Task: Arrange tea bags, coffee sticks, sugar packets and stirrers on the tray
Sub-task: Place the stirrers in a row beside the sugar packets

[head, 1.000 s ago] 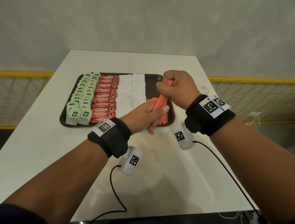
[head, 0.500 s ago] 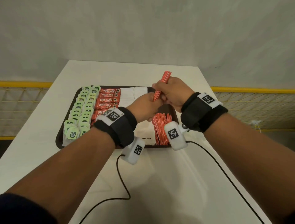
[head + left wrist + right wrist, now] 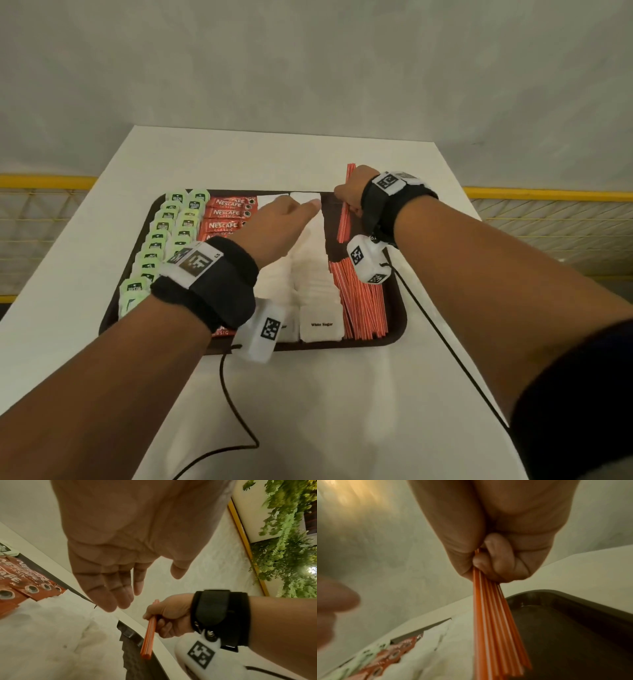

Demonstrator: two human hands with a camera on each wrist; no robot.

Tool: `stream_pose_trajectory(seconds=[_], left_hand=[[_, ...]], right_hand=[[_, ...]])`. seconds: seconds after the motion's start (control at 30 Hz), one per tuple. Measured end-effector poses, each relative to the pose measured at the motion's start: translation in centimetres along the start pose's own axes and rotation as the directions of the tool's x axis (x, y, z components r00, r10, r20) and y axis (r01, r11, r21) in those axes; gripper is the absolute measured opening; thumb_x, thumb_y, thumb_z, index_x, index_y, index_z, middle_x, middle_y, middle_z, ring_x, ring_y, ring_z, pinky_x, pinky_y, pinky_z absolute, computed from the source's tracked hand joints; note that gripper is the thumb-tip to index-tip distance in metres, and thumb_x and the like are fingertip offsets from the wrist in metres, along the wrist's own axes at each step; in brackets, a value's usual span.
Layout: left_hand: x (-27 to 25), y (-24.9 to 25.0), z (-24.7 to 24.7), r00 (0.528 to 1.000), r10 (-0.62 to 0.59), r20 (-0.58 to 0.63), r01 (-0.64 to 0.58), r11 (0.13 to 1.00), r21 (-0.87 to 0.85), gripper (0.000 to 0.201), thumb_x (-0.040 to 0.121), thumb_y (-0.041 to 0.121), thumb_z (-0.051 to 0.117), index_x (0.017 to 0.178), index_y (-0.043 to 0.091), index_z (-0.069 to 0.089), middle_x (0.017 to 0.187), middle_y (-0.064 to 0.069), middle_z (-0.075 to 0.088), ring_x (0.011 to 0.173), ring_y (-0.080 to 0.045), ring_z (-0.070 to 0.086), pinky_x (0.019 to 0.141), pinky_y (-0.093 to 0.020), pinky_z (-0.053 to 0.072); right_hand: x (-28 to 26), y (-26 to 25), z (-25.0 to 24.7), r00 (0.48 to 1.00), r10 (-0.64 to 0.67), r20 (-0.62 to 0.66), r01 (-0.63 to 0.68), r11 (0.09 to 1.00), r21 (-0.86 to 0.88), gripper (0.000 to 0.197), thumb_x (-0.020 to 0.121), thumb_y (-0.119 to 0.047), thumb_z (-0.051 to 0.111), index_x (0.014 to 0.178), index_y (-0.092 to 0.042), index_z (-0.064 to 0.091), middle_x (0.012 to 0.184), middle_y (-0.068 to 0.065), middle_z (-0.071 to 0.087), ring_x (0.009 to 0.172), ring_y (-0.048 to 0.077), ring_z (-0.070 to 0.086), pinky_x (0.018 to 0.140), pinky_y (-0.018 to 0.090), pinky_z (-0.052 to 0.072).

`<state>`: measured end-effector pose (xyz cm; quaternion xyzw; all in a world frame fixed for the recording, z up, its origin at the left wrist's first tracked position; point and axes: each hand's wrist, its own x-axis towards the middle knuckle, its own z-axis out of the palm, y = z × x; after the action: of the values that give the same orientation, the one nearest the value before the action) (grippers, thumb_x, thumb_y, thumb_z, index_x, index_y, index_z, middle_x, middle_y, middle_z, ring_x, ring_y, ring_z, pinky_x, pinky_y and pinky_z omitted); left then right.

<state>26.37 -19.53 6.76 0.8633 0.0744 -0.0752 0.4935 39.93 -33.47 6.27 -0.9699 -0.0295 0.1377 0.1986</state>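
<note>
**Last bundle of stirrers held over the tray's bare corner**

Nearest the person, short of both hands, a fan of stirrers (image 3: 359, 301) already lies flat by the sugar packets (image 3: 320, 325) on the tray (image 3: 399, 318). Farther out, the left hand (image 3: 274, 226) hovers over the sugar with fingers straight and slack, holding nothing, probably freed to steady the next row. Just right of it, the right hand (image 3: 352, 198) is clenched round a bundle of stirrers (image 3: 343, 219), its grip high on the sticks so their lower ends hang toward the bare tray floor below, seemingly the spot left for them. Left of the left hand run coffee sticks (image 3: 227, 214) and tea bags (image 3: 164, 236)
</note>
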Motion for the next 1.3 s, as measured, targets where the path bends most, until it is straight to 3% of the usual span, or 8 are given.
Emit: stream_pose_trajectory(seconds=[0.23,0.4,0.53,0.73,0.9,1.03,1.2,1.3], left_hand=[[-0.5,-1.2,-1.0,0.999,0.022,-0.048,-0.022,1.000,0.007,0.039,0.100,0.049,0.043,0.109,0.014,0.055,0.111,-0.010,0.061,0.104,-0.027,0.061,0.093,-0.050,0.051],[-0.7,-1.8,-1.5,0.998,0.024,-0.063,-0.024,1.000,-0.001,0.034,0.100,0.048,0.043,0.110,0.017,0.054,0.109,-0.004,0.060,0.103,-0.022,0.061,0.093,-0.045,0.052],[-0.8,-2.2,-1.6,0.998,0.012,-0.061,-0.013,1.000,-0.018,0.033,0.100,0.048,0.044,0.107,0.018,0.055,0.107,-0.009,0.062,0.102,-0.026,0.063,0.088,-0.044,0.052],[-1.3,-2.2,-1.6,0.998,0.002,-0.065,-0.002,1.000,-0.003,0.034,0.101,0.046,0.045,0.110,0.015,0.055,0.109,-0.010,0.063,0.101,-0.027,0.063,0.088,-0.043,0.052],[-1.9,-2.0,-1.5,0.998,0.009,-0.064,-0.007,1.000,0.028,0.035,0.101,0.045,0.044,0.107,0.012,0.055,0.112,-0.012,0.061,0.102,-0.029,0.062,0.088,-0.042,0.051],[-2.6,-2.5,-1.7,0.995,-0.001,-0.096,0.004,0.999,0.038,0.032,0.101,0.046,0.045,0.103,0.015,0.054,0.098,-0.004,0.058,0.095,-0.024,0.060,0.080,-0.036,0.049],[-5.4,-4.3,-2.6,0.973,0.000,-0.230,0.025,0.994,0.107,0.025,0.101,0.037,0.047,0.097,0.014,0.055,0.085,-0.001,0.054,0.071,-0.013,0.050,0.060,-0.025,0.040],[-7.7,-6.5,-3.3,0.957,-0.060,-0.284,0.112,0.979,0.171,0.029,0.098,0.043,0.052,0.104,0.015,0.057,0.097,-0.001,0.060,0.084,-0.014,0.056,0.069,-0.030,0.041]], right_hand=[[1.7,-0.2,1.7,0.996,0.017,0.089,0.015,0.938,-0.345,0.032,0.095,-0.034,0.053,0.113,-0.008,0.057,0.096,0.008,0.057,0.093,0.030,0.059,0.084,0.037,0.047],[2.1,-0.2,2.5,0.990,0.051,0.128,0.011,0.899,-0.438,0.034,0.095,-0.031,0.053,0.117,-0.005,0.059,0.096,0.008,0.055,0.086,0.026,0.053,0.084,0.035,0.047],[2.4,0.1,3.4,0.990,0.084,0.110,-0.031,0.910,-0.414,0.035,0.093,-0.036,0.055,0.112,-0.007,0.063,0.086,0.006,0.059,0.086,0.028,0.059,0.084,0.036,0.051],[2.3,0.4,3.4,0.990,0.103,0.100,-0.060,0.929,-0.365,0.041,0.088,-0.040,0.065,0.114,-0.008,0.062,0.113,0.010,0.066,0.101,0.029,0.063,0.088,0.035,0.050],[1.3,1.1,2.7,0.995,0.085,0.057,-0.067,0.961,-0.268,0.031,0.091,-0.038,0.061,0.095,-0.007,0.063,0.082,0.005,0.060,0.076,0.024,0.056,0.075,0.033,0.048],[-1.4,1.4,1.6,0.995,0.098,0.004,-0.096,0.984,-0.148,0.038,0.093,-0.038,0.058,0.069,-0.011,0.048,0.066,0.004,0.051,0.066,0.022,0.053,0.066,0.031,0.042],[-8.6,2.0,2.0,0.995,-0.093,-0.042,0.084,0.982,-0.170,0.035,0.093,-0.043,0.054,0.080,-0.011,0.047,0.076,0.003,0.049,0.073,0.019,0.052,0.056,0.026,0.038],[-14.1,2.7,2.7,0.987,-0.162,0.012,0.161,0.967,-0.196,0.045,0.091,-0.051,0.055,0.106,-0.009,0.053,0.097,0.007,0.059,0.088,0.023,0.061,0.074,0.034,0.053]])
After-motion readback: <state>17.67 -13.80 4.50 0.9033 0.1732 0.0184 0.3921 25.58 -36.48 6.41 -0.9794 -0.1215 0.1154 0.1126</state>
